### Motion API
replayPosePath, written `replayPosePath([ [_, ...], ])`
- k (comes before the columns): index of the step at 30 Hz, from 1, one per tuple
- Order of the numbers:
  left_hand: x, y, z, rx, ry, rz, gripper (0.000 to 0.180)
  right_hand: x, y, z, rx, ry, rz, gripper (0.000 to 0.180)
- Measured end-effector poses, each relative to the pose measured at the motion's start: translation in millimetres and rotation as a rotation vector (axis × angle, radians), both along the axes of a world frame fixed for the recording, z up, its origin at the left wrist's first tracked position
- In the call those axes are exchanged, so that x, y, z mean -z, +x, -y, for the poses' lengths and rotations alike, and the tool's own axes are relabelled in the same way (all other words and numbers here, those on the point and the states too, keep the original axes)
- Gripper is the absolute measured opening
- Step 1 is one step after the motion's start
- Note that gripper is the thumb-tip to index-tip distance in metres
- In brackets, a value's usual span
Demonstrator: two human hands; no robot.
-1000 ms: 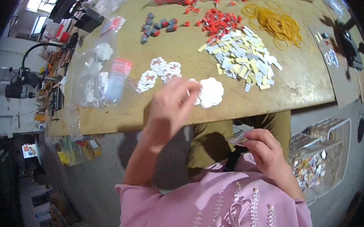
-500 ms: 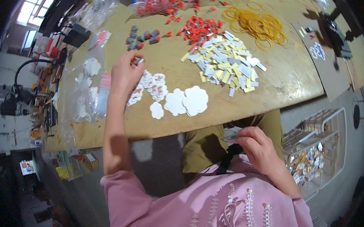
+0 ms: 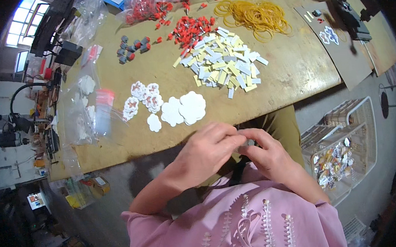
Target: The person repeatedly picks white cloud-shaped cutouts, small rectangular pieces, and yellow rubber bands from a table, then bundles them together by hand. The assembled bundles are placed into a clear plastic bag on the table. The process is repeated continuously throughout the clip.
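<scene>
My left hand and my right hand meet just past the table's front edge, above my lap. Their fingertips are pinched together around a small greyish piece, mostly covered by the fingers, so its kind is unclear. Closest to them on the tabletop are white scalloped cards, partly overlapping, and a smaller plain white one. Behind these lie small printed flower-shaped cards in overlapping stacks.
Yellow and grey strips are heaped mid-table, beside red-tipped parts and yellow rubber bands. Several grey-and-red pieces sit farther left, above clear plastic bags. A white basket of packed items stands at right.
My left hand has come back from above the printed cards to meet my right hand over my lap. The view has shifted, so the tabletop things appear farther left.
</scene>
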State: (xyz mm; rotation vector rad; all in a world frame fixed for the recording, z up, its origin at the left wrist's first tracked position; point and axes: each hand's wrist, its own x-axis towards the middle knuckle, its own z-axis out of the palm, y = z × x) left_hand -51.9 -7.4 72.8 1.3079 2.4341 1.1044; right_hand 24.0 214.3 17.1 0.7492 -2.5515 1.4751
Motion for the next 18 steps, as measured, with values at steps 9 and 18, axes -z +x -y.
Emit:
replayPosePath([
  [9,-13.3,-102.1,-12.2,-0.394,-0.007,-0.029,0.019,7.8,13.7,-15.8,0.065,0.014,0.089,0.035],
  [18,27.8,-224.4,11.1,-0.681,-0.201,-0.017,0.025,13.3,17.2,-24.1,0.125,0.013,0.056,0.034],
])
